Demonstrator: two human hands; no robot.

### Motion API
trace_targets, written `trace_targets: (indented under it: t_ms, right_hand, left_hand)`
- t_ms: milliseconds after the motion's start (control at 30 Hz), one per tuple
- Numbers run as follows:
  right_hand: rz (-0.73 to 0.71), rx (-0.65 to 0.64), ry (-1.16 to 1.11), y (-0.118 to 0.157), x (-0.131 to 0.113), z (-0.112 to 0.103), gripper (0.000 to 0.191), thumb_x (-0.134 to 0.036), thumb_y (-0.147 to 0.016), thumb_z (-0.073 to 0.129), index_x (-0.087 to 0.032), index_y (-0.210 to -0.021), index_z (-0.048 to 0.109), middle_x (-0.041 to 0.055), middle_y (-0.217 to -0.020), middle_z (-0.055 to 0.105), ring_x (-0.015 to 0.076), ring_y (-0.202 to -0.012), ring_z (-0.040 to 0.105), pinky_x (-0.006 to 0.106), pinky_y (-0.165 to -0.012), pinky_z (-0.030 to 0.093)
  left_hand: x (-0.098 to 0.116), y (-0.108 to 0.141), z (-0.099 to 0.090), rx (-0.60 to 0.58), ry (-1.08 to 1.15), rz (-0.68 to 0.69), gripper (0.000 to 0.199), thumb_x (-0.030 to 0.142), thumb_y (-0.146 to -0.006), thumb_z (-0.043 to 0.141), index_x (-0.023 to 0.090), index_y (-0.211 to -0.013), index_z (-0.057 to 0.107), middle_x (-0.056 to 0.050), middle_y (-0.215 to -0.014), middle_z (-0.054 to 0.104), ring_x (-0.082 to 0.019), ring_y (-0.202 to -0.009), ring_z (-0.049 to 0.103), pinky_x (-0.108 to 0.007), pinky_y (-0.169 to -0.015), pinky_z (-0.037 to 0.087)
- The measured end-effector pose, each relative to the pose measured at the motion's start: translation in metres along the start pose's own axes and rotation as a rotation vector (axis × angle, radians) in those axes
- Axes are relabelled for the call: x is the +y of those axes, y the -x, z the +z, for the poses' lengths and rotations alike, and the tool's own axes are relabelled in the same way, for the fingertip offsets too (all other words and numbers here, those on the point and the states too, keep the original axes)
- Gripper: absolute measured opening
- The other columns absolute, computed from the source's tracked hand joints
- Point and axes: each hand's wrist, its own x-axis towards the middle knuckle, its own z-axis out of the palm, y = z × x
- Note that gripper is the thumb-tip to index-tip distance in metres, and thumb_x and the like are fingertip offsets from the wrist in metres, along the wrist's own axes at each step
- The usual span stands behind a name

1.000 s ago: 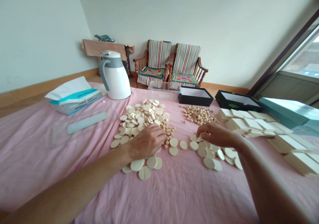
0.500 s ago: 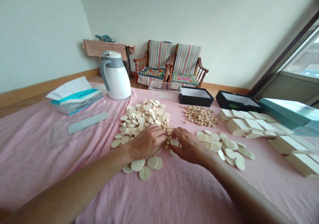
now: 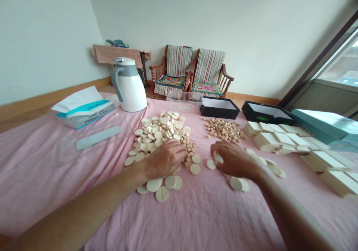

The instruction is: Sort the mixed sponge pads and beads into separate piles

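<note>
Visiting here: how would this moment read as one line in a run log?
left hand: on disc pile | right hand: touching disc | nearby: small tablets

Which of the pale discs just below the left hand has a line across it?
The lowest disc, nearest the person: a groove crosses its face, while its neighbours look smooth.

Bright daylight from the window [image 3: 339,63], soft shadows — bowed edges

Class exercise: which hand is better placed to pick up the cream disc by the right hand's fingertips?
Right, probably: the right hand is beside that cream disc, while the left hand rests farther off on the disc pile, other discs between.
</note>
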Motion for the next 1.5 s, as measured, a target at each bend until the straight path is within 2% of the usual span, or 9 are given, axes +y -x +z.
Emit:
trace_targets:
  t_ms: [133,433,600,733,833,1000,1167,1367,1500]
  right_hand:
    - [0.035,0.092,-0.036,-0.004,0.000,0.002,0.023,-0.011,-0.073,0.056,-0.016,-0.094,0.064,0.0103,-0.096,0.064,0.0233,-0.096,0.057,0.033,-0.084,0.038]
    - [-0.133,0.191,-0.153,-0.021,-0.037,0.036,0.026,-0.009,-0.074,0.051,-0.015,-0.099,0.058,0.0086,-0.095,0.062,0.0207,-0.091,0.055,0.030,-0.078,0.039]
    - [-0.070,0.181,-0.093,-0.014,-0.023,0.022,0.022,-0.012,-0.070,0.053,-0.016,-0.090,0.058,0.0076,-0.089,0.060,0.0201,-0.084,0.054,0.030,-0.073,0.038]
    - [0.028,0.057,-0.003,-0.002,0.001,0.002,0.016,-0.012,-0.070,0.055,-0.015,-0.085,0.060,0.0092,-0.087,0.060,0.0223,-0.084,0.054,0.033,-0.074,0.038]
    - [-0.018,0.056,-0.014,0.004,0.005,-0.005,0.019,-0.009,-0.071,0.055,-0.015,-0.088,0.062,0.0105,-0.093,0.060,0.0234,-0.091,0.054,0.035,-0.081,0.038]
    - [-0.249,0.007,-0.239,0.002,-0.027,0.007,0.028,-0.010,-0.074,0.057,-0.018,-0.100,0.061,0.0067,-0.098,0.061,0.0188,-0.090,0.056,0.030,-0.079,0.042]
    - [-0.260,0.040,-0.187,-0.002,-0.052,0.021,0.027,-0.013,-0.076,0.056,-0.016,-0.103,0.059,0.0095,-0.103,0.060,0.0207,-0.092,0.056,0.032,-0.080,0.042]
    - [-0.221,-0.102,-0.116,0.010,-0.022,0.001,0.027,-0.012,-0.068,0.059,-0.017,-0.094,0.063,0.0085,-0.097,0.063,0.0229,-0.092,0.057,0.036,-0.082,0.042]
    - [-0.149,-0.018,-0.262,0.005,0.002,-0.014,0.015,-0.017,-0.077,0.057,-0.019,-0.090,0.066,0.0054,-0.092,0.067,0.0191,-0.086,0.060,0.031,-0.078,0.044]
  left_hand:
    - [0.000,0.000,-0.001,-0.014,0.004,-0.005,0.012,0.012,-0.089,0.051,0.015,-0.086,0.062,-0.006,-0.088,0.062,-0.019,-0.091,0.057,-0.036,-0.090,0.043]
    - [0.001,-0.001,-0.001,-0.016,-0.013,-0.015,0.015,0.014,-0.090,0.049,0.015,-0.080,0.059,-0.005,-0.085,0.059,-0.018,-0.085,0.054,-0.034,-0.084,0.043]
    - [0.001,-0.001,-0.001,-0.024,-0.004,-0.026,0.015,0.012,-0.090,0.048,0.015,-0.082,0.060,-0.005,-0.086,0.059,-0.018,-0.086,0.054,-0.035,-0.085,0.043]
    - [0.001,0.000,0.000,-0.020,-0.002,-0.011,0.013,0.013,-0.090,0.050,0.014,-0.088,0.062,-0.006,-0.088,0.061,-0.019,-0.090,0.056,-0.036,-0.087,0.043]
    - [0.000,0.000,0.000,-0.004,0.002,-0.001,0.013,0.013,-0.090,0.050,0.014,-0.089,0.063,-0.007,-0.089,0.062,-0.020,-0.092,0.057,-0.036,-0.088,0.043]
    - [0.001,-0.001,-0.002,-0.015,0.024,-0.017,0.013,0.012,-0.091,0.050,0.014,-0.086,0.062,-0.006,-0.088,0.062,-0.019,-0.090,0.056,-0.036,-0.089,0.043]
    - [0.002,-0.002,-0.003,-0.012,0.027,-0.013,0.014,0.014,-0.092,0.049,0.013,-0.087,0.061,-0.007,-0.090,0.063,-0.019,-0.092,0.057,-0.036,-0.089,0.043]
    - [0.001,0.000,-0.002,-0.032,0.008,-0.015,0.013,0.015,-0.092,0.049,0.014,-0.089,0.062,-0.007,-0.090,0.062,-0.019,-0.091,0.057,-0.036,-0.088,0.043]
    - [0.001,0.000,-0.001,-0.025,0.003,-0.010,0.013,0.014,-0.091,0.050,0.014,-0.091,0.063,-0.007,-0.092,0.063,-0.019,-0.093,0.057,-0.037,-0.091,0.043]
